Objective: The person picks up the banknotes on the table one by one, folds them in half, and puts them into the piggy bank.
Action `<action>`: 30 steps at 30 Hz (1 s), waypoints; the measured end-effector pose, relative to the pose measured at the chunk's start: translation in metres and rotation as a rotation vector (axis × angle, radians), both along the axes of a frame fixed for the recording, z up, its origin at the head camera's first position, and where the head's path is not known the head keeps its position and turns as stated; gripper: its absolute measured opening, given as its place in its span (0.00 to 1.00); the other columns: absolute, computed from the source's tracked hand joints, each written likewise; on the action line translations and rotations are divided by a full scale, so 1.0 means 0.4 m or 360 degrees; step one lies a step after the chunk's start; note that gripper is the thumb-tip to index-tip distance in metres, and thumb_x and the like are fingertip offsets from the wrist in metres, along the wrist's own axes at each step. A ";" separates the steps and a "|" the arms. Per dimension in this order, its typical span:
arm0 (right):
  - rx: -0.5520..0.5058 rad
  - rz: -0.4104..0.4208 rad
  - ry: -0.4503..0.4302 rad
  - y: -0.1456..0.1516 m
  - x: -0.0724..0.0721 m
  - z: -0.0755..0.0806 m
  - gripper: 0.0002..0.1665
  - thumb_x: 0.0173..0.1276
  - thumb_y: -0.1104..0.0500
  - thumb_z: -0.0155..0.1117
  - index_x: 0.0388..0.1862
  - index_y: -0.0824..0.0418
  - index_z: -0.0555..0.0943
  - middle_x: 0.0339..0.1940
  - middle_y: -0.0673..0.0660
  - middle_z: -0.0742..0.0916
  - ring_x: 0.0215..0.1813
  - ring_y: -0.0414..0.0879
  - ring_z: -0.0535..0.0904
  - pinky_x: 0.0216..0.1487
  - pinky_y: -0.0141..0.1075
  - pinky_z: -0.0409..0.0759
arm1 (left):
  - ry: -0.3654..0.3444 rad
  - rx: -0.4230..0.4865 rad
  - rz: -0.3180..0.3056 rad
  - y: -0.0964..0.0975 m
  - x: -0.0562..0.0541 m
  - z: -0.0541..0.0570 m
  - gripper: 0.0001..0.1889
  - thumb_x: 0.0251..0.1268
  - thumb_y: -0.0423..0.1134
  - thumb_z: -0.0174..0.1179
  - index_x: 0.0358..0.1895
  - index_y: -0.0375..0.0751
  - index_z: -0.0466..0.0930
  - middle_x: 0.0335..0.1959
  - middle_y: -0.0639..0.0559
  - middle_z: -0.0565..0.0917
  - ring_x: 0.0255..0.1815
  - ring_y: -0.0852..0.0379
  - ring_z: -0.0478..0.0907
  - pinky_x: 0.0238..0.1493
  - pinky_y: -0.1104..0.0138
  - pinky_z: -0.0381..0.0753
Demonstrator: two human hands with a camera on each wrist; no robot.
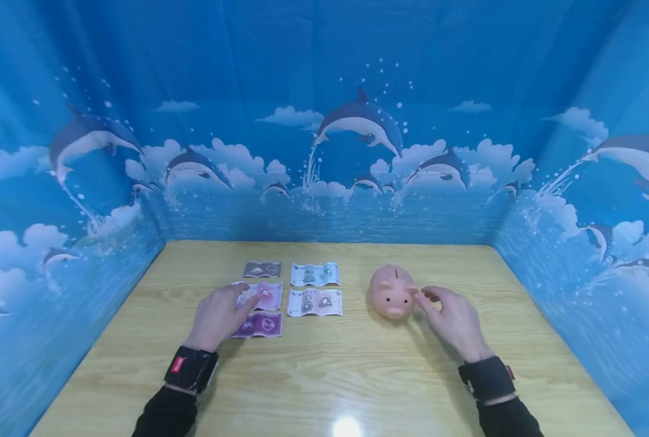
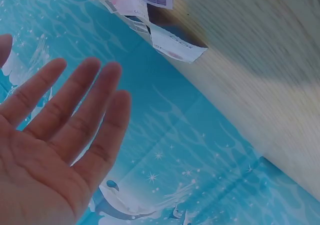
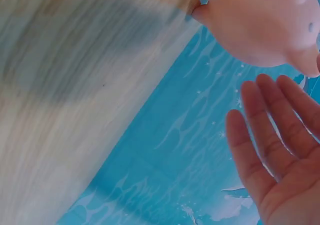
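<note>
A pink piggy bank [image 1: 386, 292] stands right of the table's middle, its face toward me and a coin slot on its back. My right hand [image 1: 454, 320] is at its side, fingertips close by the ear; in the right wrist view the fingers [image 3: 260, 117] are extended below its pink body [image 3: 255, 25]. My left hand [image 1: 218, 315] hovers with straight fingers over a pink banknote [image 1: 272, 296], partly covering it and a purple banknote [image 1: 267, 325]. A small brown banknote [image 1: 262, 269] lies behind. Two pale banknotes [image 1: 315, 274] form a column to the right.
The pale wooden table [image 1: 324, 376] carries the notes in two columns left of the piggy bank. A blue curtain [image 1: 281, 152] printed with dolphins encloses the table's back and both sides. Light glares off the tabletop near the front.
</note>
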State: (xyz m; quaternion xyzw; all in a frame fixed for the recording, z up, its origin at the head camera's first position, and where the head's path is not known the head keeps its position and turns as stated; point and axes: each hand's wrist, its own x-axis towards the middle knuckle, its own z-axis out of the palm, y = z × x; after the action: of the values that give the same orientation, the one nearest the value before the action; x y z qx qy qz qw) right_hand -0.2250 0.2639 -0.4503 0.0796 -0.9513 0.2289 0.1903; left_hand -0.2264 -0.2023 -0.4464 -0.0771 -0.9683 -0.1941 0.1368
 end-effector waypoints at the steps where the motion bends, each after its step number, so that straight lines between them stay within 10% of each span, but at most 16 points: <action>1: -0.0011 0.0002 0.0032 -0.002 0.000 0.001 0.22 0.71 0.43 0.61 0.48 0.60 0.85 0.41 0.59 0.89 0.43 0.56 0.85 0.42 0.54 0.82 | -0.0001 -0.0001 -0.0001 0.000 -0.001 -0.001 0.29 0.69 0.60 0.55 0.57 0.36 0.80 0.52 0.36 0.84 0.50 0.37 0.82 0.49 0.43 0.81; 11: -0.0010 0.0071 0.0213 -0.018 0.008 0.014 0.12 0.66 0.51 0.68 0.37 0.58 0.87 0.27 0.51 0.88 0.30 0.43 0.83 0.29 0.39 0.79 | -0.0034 -0.0037 0.0016 0.000 -0.007 -0.008 0.23 0.67 0.56 0.59 0.49 0.39 0.84 0.36 0.43 0.88 0.33 0.49 0.83 0.34 0.55 0.82; 17: -0.0021 0.0197 0.0235 -0.043 0.013 0.022 0.10 0.66 0.54 0.69 0.38 0.59 0.88 0.29 0.51 0.90 0.30 0.41 0.83 0.29 0.33 0.79 | -0.0150 -0.0041 0.0015 -0.002 -0.009 -0.004 0.16 0.67 0.53 0.60 0.31 0.44 0.83 0.13 0.56 0.71 0.16 0.58 0.67 0.20 0.66 0.62; 30: -0.0107 0.0436 0.0267 -0.109 0.006 0.022 0.05 0.65 0.57 0.70 0.33 0.57 0.88 0.24 0.46 0.87 0.26 0.33 0.79 0.28 0.27 0.78 | -0.0286 -0.0032 -0.0123 -0.022 -0.005 -0.005 0.17 0.58 0.49 0.69 0.42 0.39 0.85 0.27 0.51 0.83 0.27 0.56 0.76 0.28 0.62 0.76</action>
State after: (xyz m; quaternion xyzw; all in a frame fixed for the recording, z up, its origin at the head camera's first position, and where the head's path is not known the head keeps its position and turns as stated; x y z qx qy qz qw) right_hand -0.2226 0.2201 -0.4414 0.2211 -0.9041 0.2769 0.2387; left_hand -0.2284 -0.2111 -0.4483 -0.0980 -0.9749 -0.1957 0.0411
